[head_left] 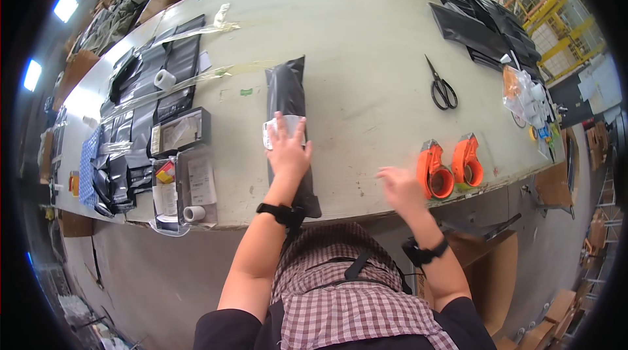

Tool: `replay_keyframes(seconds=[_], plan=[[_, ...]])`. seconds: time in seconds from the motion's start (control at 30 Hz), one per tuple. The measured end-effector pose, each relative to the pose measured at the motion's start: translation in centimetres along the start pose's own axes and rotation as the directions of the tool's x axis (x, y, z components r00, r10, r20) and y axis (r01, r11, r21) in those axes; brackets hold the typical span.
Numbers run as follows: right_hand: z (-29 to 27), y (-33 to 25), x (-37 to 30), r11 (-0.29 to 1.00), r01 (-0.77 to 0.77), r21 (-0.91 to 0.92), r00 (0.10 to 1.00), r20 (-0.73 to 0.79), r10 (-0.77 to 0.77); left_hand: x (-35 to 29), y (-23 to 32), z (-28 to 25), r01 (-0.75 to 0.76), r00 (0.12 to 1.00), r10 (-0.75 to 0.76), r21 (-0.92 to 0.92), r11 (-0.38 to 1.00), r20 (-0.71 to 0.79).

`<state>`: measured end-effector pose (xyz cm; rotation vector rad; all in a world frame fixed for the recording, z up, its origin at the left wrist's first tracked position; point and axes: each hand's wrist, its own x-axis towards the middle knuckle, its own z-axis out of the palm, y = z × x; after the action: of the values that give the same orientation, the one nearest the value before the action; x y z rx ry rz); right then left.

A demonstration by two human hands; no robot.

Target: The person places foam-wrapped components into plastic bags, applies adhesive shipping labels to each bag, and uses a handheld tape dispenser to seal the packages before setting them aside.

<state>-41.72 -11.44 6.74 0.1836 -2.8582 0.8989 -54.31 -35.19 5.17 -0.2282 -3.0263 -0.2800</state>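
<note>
Flat, the left hand [288, 150] presses the black package [288, 127] — right hand's [400, 188] grip blurred, cannot tell.

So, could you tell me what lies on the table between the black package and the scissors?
In the head view, only bare table top lies between the black package under the left hand and the scissors.

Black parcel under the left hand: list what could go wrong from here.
The black parcel overhangs the table edge near the person, so it could slide off if the left hand lifts. The white label under the fingers may crease. The right hand, blurred, could knock the orange tape dispensers.
</note>
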Motion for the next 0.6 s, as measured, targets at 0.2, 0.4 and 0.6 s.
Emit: replay_keyframes(seconds=[0.2, 0.4, 0.6], plan=[[-4.4, 5.2, -3.9, 0.630, -0.410, -0.659, 0.876, -0.093, 0.472, -6.4, -0.3, -0.7, 0.076, 0.995, -0.065, -0.180, 0.981, 0.069], [-3.4, 3.1, -3.6, 0.964, -0.221, 0.146, 0.970, 0.133, 0.203, -12.2, -0.4, -6.0, -0.014, 0.998, 0.022, -0.152, 0.988, 0.054], [-4.1, -4.6, -3.9, 0.837, 0.355, 0.416, 0.776, 0.369, -0.512, -13.1, -0.1, -10.7, 0.541, 0.821, 0.265, -0.838, -0.074, 0.506]])
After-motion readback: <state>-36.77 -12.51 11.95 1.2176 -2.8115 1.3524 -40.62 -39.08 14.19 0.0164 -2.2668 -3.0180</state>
